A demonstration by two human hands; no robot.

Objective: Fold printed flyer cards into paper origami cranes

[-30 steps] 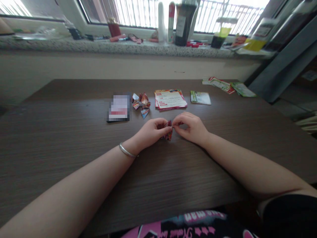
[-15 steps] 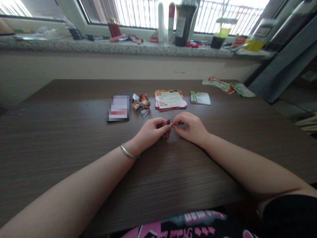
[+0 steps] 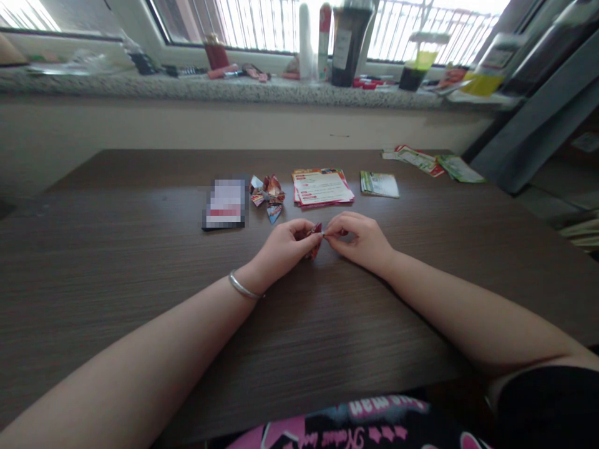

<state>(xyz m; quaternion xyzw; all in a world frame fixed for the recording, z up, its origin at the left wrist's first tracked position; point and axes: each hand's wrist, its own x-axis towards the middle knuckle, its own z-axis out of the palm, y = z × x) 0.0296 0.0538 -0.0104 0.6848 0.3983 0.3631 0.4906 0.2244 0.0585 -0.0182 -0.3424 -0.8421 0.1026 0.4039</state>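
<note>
Between my hands, above the table (image 3: 187, 349), is a small piece of folded, red-patterned paper (image 3: 314, 251). My left hand (image 3: 289, 242) is closed on it, thumb on top, and the fingers cover much of it. My right hand (image 3: 359, 237) pinches at its right end, fingertips close to the left thumb. A folded paper bow-like shape (image 3: 268, 194) in orange, red and blue lies just beyond my left hand. Behind the hands sits a stack of printed cards (image 3: 324, 188) with red edges.
Left of the folded shape lies a blurred-out flat box (image 3: 224, 202). A smaller card stack (image 3: 380, 184) is to the right, with green and red packets (image 3: 421, 162) at the far right corner. Bottles and a dark cup (image 3: 347, 47) line the stone windowsill (image 3: 281, 93).
Both hands stay in nearly the same place. The folded paper has tilted slightly between the fingers, its lower part a little higher.
</note>
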